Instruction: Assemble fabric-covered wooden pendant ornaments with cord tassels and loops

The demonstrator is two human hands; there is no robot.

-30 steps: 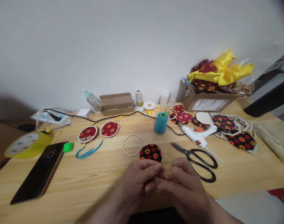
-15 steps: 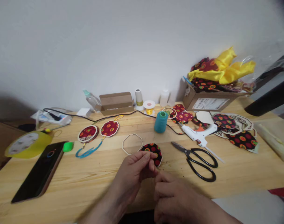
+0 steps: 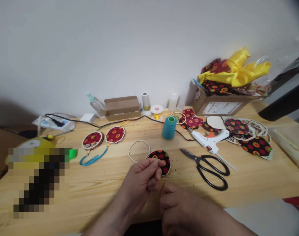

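Note:
My left hand [image 3: 145, 173] is pinched closed in front of the black patterned fabric disc [image 3: 162, 160], covering part of it. Whatever lies between its fingertips is too small to make out. My right hand [image 3: 174, 203] is closed just below and to the right, a small gap from my left, its contents hidden. A thin scalloped wooden ring [image 3: 139, 151] lies left of the disc. Behind them stands a teal thread cone [image 3: 169, 128]. Black-handled scissors [image 3: 204, 167] rest to the right, near a white glue gun [image 3: 210, 141].
Two red fabric ornaments [image 3: 115, 135] with cords lie at left. Fabric pieces and wooden frames [image 3: 256, 147] pile up at right before a full cardboard box [image 3: 220, 105]. A small open box [image 3: 122, 108], bottles and spools line the wall. A black cable [image 3: 102, 125] crosses behind.
My right hand has drawn slightly down, away from my left, so their fingertips are now apart. My left hand has barely moved.

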